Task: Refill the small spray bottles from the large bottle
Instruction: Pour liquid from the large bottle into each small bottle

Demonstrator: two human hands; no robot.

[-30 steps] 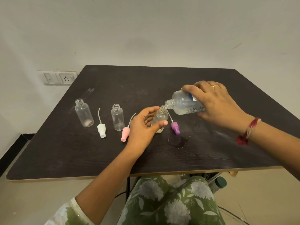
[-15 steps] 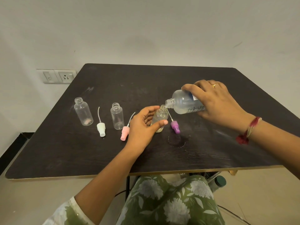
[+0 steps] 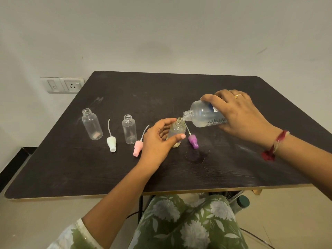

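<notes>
Steadies the rightmost small spray bottle [image 3: 177, 129] with the left hand [image 3: 158, 141], thumb in front and fingers curled behind, base down on the dark table [image 3: 179, 87]. Grasps the large bottle [image 3: 203, 115] from above in the right hand [image 3: 240, 115], tipped close to level, open neck meeting the small bottle's mouth; touching or just above, cannot tell. Holds almost exactly as a second ago: same tilt, same clasp on both bottles, only a slight drift of the view. Reads as a steady pour under way rather than a start or a finish; no stream visible, and no telling whether the pale liquid low in the small bottle has risen. Leaves the left small bottle [image 3: 92, 124] and the middle small bottle [image 3: 129, 130] standing uncapped and seemingly empty, well apart from the pour, with the white spray head [image 3: 111, 143], pink spray head [image 3: 138, 147] and purple spray head [image 3: 193, 141] lying on the table. Puts the task, by that count, at the first of three fills. Calls for watching the level and righting the large bottle before overflow; shows a faint ring mark [image 3: 196, 155] just beside the purple spray head, possibly wet.
</notes>
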